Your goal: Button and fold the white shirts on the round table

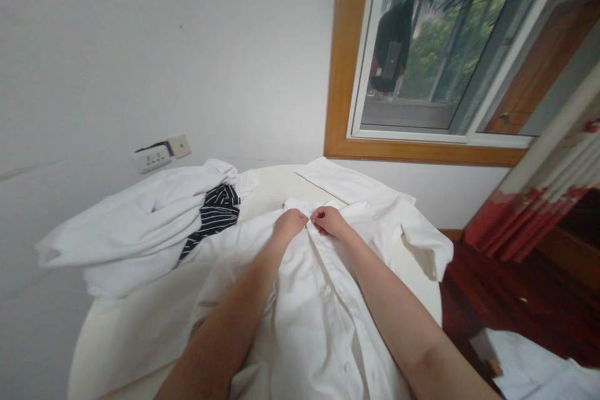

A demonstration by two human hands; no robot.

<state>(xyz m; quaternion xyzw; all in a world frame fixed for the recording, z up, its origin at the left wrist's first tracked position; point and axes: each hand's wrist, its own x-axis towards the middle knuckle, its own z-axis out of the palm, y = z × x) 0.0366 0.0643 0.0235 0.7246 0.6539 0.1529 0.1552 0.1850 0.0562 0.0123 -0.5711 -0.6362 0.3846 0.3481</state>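
Note:
A white shirt lies spread flat on a round white table, its collar toward the wall. My left hand and my right hand sit side by side at the top of the shirt's front, just below the collar. Both hands are closed in a pinch on the shirt's front edge. What lies between the fingertips is too small to make out. My forearms stretch over the shirt's body.
A heap of white clothes with a black-and-white striped piece lies at the table's left. A wall socket sits behind it. A wood-framed window is at the right, red-and-white curtains beyond, dark wooden floor below.

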